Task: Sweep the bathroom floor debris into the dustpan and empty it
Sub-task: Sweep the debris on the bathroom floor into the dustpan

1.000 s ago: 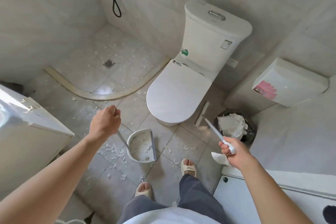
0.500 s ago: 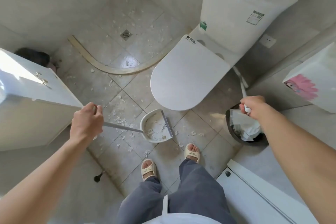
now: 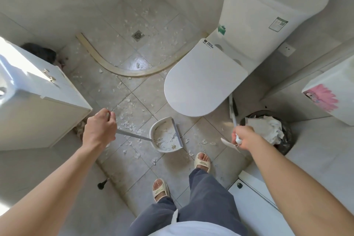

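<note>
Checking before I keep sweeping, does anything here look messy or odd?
Yes. White scraps litter the floor tiles and shower area, few in the dustpan. The bin overflows with crumpled paper.

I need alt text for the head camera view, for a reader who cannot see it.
A person's left hand grips the long handle of a white dustpan resting on the beige tiled floor strewn with white paper scraps; the right hand grips a white broom handle beside the white toilet.
</note>
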A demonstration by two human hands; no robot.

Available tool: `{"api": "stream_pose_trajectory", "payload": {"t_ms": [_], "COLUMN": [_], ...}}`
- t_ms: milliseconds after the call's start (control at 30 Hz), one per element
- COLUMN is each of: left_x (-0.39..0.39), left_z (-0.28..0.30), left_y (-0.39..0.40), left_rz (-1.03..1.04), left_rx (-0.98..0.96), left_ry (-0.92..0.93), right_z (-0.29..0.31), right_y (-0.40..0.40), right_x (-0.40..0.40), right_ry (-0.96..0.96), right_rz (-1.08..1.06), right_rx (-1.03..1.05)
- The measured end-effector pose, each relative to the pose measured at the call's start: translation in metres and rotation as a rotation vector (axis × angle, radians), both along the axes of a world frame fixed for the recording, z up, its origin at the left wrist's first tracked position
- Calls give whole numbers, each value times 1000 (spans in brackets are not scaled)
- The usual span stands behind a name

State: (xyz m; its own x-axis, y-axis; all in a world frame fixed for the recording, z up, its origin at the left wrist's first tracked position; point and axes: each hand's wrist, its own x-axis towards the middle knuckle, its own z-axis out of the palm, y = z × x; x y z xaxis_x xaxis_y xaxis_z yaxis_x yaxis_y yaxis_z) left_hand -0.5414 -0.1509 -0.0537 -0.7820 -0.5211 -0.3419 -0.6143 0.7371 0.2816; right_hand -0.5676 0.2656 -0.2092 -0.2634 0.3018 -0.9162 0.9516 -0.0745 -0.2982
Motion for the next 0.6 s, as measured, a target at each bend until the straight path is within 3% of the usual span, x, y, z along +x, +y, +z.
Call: {"api": "stream_pose_trajectory", "payload": {"t_ms": [600], "left_x": [102], "left_z": [11], "left_y": [-94], "left_rz": [-52], "left_rx": [83], "left_ry": [119], "right_z": [46], "right_y": [-115], "right_x": [177], "right_ry": [-134], "right_rz": [187], "right_rx": [5]}}
